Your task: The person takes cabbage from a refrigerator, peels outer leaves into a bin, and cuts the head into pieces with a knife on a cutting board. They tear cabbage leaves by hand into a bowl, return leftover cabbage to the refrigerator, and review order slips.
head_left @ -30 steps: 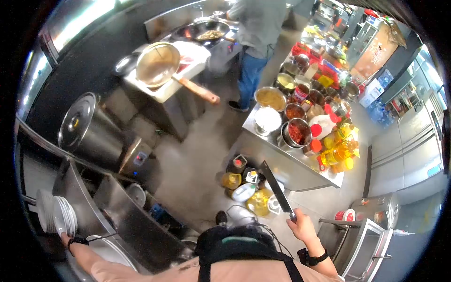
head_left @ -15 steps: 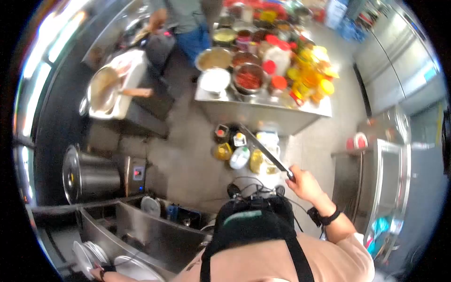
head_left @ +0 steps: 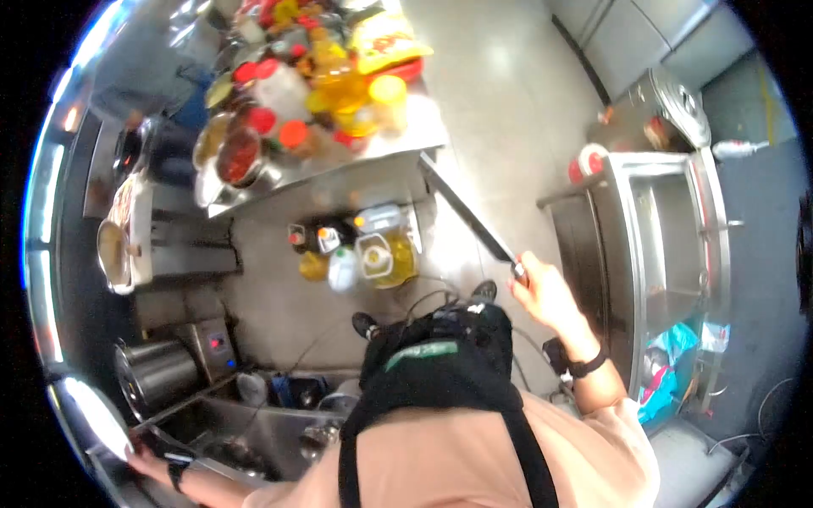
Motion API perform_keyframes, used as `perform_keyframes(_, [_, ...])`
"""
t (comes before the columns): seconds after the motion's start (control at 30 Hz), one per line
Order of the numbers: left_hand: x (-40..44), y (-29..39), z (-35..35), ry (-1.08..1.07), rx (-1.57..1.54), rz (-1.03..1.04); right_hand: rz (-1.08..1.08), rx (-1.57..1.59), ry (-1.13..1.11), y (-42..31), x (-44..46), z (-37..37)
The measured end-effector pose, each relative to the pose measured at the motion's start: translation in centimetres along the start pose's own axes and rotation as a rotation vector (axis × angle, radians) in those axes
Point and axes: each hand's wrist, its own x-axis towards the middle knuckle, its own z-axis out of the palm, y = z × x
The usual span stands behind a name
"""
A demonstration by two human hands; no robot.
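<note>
My right hand [head_left: 544,295] is wrapped round the handle of a long knife [head_left: 466,212]. Its blade points forward and left, over the floor beside the metal table's corner. At the far lower left, my left hand [head_left: 147,461] grips the edge of a white plate [head_left: 97,416], which is tilted up. That hand is out beyond the sink [head_left: 271,423], and its fingertips are partly hidden by the plate.
A metal table [head_left: 339,173] ahead carries a pot of red food [head_left: 240,158], jars and bottles. Oil jugs [head_left: 385,258] stand on the floor below it. To my right is a metal counter [head_left: 622,169]; at left stands a steel pot [head_left: 157,372].
My left hand has lifted a plate away from the stacked plates at lower left. The view has turned right, so the table now appears farther left. The knife stays in my right hand.
</note>
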Motion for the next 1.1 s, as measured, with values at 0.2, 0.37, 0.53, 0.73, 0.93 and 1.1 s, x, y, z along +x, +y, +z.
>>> perform_keyframes(0.2, [-28.5, 15.7, 20.5, -0.515, 0.135, 0.238, 0.232, 0.08, 0.12, 10.4, 1.5, -12.1])
perform_keyframes(0.37, [-44.5, 19.0, 37.9, -0.847, -0.137, -0.267, 0.3, 0.192, 0.244, 17.5, 8.6, -18.2])
perform_keyframes(0.53, [-63.0, 22.3, 55.5, -1.26, -0.33, -0.479, 0.366, 0.207, 0.237, 20.7, 21.3, -24.7])
perform_keyframes(0.73, [-78.3, 23.6, 78.3, -1.436, -0.229, -0.27, 0.371, 0.09, 0.273, 21.4, 37.2, -35.8])
perform_keyframes(0.93, [-83.4, 32.6, 97.7, -1.473, -0.044, -0.13, 0.389, 0.201, 0.312, 28.6, 50.8, -44.9])
perform_keyframes(1.1, [-87.0, 31.2, 116.8, -1.411, 0.066, 0.005, 0.511, 0.239, 0.354, 35.6, 61.3, -51.0])
